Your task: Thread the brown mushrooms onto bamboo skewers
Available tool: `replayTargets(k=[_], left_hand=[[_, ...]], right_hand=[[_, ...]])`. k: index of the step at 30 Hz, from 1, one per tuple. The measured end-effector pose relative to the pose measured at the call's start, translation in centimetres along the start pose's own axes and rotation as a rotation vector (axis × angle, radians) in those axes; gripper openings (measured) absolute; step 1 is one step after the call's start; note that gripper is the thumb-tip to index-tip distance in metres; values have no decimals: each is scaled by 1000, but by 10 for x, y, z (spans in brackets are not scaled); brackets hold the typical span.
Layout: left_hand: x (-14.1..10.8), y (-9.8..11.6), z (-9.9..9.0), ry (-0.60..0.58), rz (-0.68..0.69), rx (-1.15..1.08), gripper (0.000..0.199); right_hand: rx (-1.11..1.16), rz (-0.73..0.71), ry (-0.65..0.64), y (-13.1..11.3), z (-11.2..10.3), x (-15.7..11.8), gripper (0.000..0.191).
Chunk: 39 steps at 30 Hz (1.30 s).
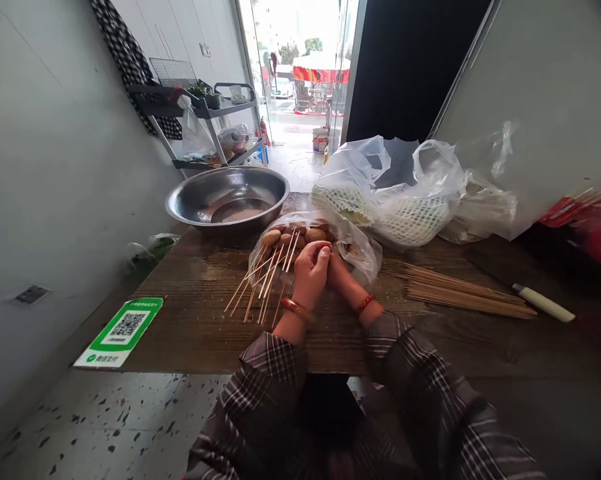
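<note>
My left hand (310, 270) is closed at the near edge of an open plastic bag (363, 257); what its fingers hold is too small to make out. Pressed against it from the right, my right hand (339, 272) is largely covered, and its fingers are hidden. Brown oval pieces (315, 235) lie in the bag just beyond both hands. Several thin sticks (267, 277) stick out of the bag's left side towards me, some joined to the brown pieces. Right of my hands, a bundle of loose thin sticks (460, 290) lies on the wooden table (195, 333).
A steel basin (230, 197) stands at the back left. Plastic bags with netted produce (405, 217) fill the back right. A light-handled knife (545, 303) lies at the right, a green QR card (120, 332) at the left edge. Beyond is a cart (210, 113).
</note>
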<state>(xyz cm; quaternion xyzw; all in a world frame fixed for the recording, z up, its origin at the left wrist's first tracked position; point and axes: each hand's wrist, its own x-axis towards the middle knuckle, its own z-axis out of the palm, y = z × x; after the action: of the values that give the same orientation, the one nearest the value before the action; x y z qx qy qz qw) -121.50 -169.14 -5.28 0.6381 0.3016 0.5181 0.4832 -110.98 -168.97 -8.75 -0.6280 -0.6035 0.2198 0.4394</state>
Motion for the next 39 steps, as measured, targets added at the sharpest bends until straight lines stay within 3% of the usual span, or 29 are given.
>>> replayTargets(k=[6, 11, 13, 16, 19, 21, 25, 28, 33, 34, 37, 39], left_hand=[[4, -7, 0, -63, -51, -21, 24], [6, -18, 8, -132, 9, 169, 20], [8, -25, 12, -207, -5, 241, 20], [11, -34, 16, -270, -59, 311, 22], [12, -41, 20, -208, -92, 340, 29], [13, -45, 22, -124, -105, 332, 44], [14, -50, 23, 0, -107, 256, 67], [16, -51, 21, -7, -95, 226, 57], [16, -49, 18, -92, -79, 194, 37], [16, -48, 18, -103, -72, 187, 38], [18, -47, 18, -139, -52, 158, 45], [21, -48, 18, -156, -56, 136, 51]], right_hand=[[-246, 7, -48, -18, -50, -22, 24], [-626, -209, 199, -38, -92, -27, 34], [-744, -246, 244, -38, -100, -20, 41], [-912, -177, 193, -27, -102, -6, 56], [-1021, -66, 135, -14, -98, 4, 60], [-1058, -39, 109, -8, -97, 7, 52], [-1092, -43, 68, -10, -101, 9, 35], [-1034, -47, 126, -15, -108, 12, 39], [-911, -128, 35, -16, -106, 12, 45], [-884, -107, 49, -14, -104, 11, 45], [-696, -23, 167, -6, -104, 11, 19], [-575, -7, 235, -3, -110, 13, 22]])
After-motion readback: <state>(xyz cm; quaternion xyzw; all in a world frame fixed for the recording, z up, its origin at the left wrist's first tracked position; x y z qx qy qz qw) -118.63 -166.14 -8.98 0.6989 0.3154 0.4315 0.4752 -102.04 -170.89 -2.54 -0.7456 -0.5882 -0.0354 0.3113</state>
